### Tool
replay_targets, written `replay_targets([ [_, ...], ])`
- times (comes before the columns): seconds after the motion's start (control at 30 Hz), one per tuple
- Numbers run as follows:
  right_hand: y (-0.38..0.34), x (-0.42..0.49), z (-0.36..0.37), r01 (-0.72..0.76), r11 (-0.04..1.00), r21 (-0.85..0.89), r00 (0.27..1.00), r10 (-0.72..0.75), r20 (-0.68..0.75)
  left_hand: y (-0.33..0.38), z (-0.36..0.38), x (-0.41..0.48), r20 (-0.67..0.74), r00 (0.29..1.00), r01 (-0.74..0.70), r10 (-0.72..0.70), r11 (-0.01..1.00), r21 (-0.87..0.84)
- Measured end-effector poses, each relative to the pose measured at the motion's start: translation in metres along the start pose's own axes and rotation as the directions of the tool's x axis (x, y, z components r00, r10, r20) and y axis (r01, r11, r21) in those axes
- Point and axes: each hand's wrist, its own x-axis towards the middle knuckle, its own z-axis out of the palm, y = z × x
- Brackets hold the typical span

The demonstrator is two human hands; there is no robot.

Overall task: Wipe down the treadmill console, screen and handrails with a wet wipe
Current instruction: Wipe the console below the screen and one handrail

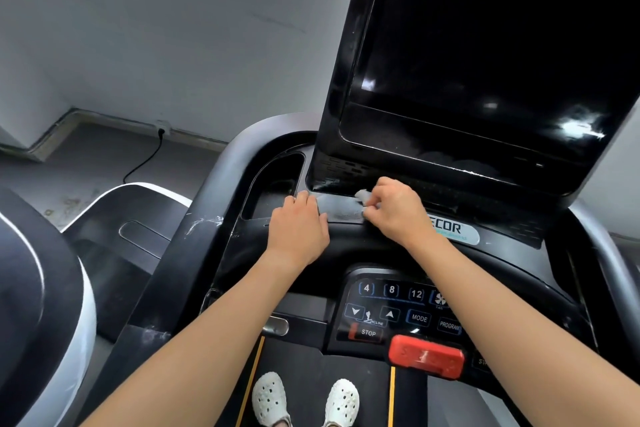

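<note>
Fingers of the right hand [391, 210] pinch the bunched wet wipe [363, 195]; the console ledge [341, 210] stretches left from it to the left hand [299, 224], palm-down and empty.

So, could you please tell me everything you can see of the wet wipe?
The wet wipe is a small white crumpled wad, mostly hidden in the right hand, which pinches it. Only a bit pokes out on the left, against the dusty console ledge just below the screen.
</note>
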Motion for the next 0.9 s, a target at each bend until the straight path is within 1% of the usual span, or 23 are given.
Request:
replay_targets([
  [0.07,0.009,-0.001,-0.001,-0.111,0.994,-0.006,0.992,0.11,-0.069,0.0,0.001,0.0,0.003,1.0,-0.002,0.002,1.0,-0.004],
  [0.1,0.008,-0.001,0.0,-0.124,0.992,-0.002,0.989,0.124,-0.086,0.0,0.001,-0.001,0.003,1.0,0.001,-0.001,1.0,-0.005],
  [0.17,-0.001,-0.003,0.008,-0.055,0.997,0.048,0.994,0.059,-0.088,0.002,0.001,-0.002,0.003,1.0,0.007,-0.007,1.0,-0.004],
  [0.23,-0.016,-0.008,0.019,0.075,0.992,0.101,0.997,-0.073,-0.024,0.005,0.002,-0.002,-0.002,1.0,0.012,-0.012,1.0,0.002],
  [0.3,-0.028,-0.011,0.024,0.179,0.978,0.106,0.982,-0.184,0.045,0.006,0.002,-0.003,-0.005,1.0,0.015,-0.015,1.0,0.005],
  [0.37,-0.029,-0.011,0.021,0.199,0.974,0.109,0.976,-0.207,0.068,0.006,0.004,-0.004,-0.011,1.0,0.016,-0.016,1.0,0.008],
  [0.43,-0.018,-0.011,0.013,0.157,0.984,0.088,0.985,-0.163,0.061,0.007,0.006,-0.004,-0.021,1.0,0.02,-0.02,1.0,0.003],
  [0.47,-0.01,-0.012,0.009,0.12,0.991,0.066,0.992,-0.122,0.035,0.007,0.007,-0.004,-0.025,0.999,0.022,-0.022,1.0,-0.002],
  [0.53,0.011,-0.014,0.001,-0.01,1.0,0.005,0.998,0.011,-0.056,0.008,0.008,-0.004,-0.031,0.999,0.019,-0.019,1.0,-0.004],
  [0.6,0.029,-0.017,-0.007,-0.191,0.981,-0.008,0.972,0.189,-0.139,0.01,0.009,-0.004,-0.029,0.999,0.017,-0.017,1.0,0.014],
  [0.63,0.034,-0.019,-0.008,-0.259,0.966,0.01,0.952,0.257,-0.164,0.011,0.009,-0.003,-0.028,0.999,0.02,-0.019,0.999,0.03],
  [0.67,0.036,-0.019,-0.008,-0.283,0.959,0.024,0.942,0.282,-0.179,0.012,0.009,-0.003,-0.028,0.999,0.026,-0.025,0.999,0.043],
  [0.7,0.034,-0.02,-0.006,-0.265,0.964,0.027,0.948,0.265,-0.178,0.014,0.009,-0.003,-0.029,0.999,0.034,-0.033,0.998,0.049],
  [0.8,0.016,-0.024,0.005,-0.051,0.999,0.003,0.992,0.051,-0.116,0.019,0.007,-0.001,-0.038,0.999,0.034,-0.033,0.999,0.028],
  [0.87,0.008,-0.024,0.007,0.058,0.998,0.002,0.997,-0.058,-0.05,0.024,0.005,0.001,-0.068,0.998,-0.016,0.016,1.0,-0.001],
  [0.9,0.007,-0.023,0.007,0.084,0.996,-0.003,0.996,-0.084,-0.029,0.027,0.003,0.003,-0.081,0.995,-0.053,0.051,0.998,-0.017],
])
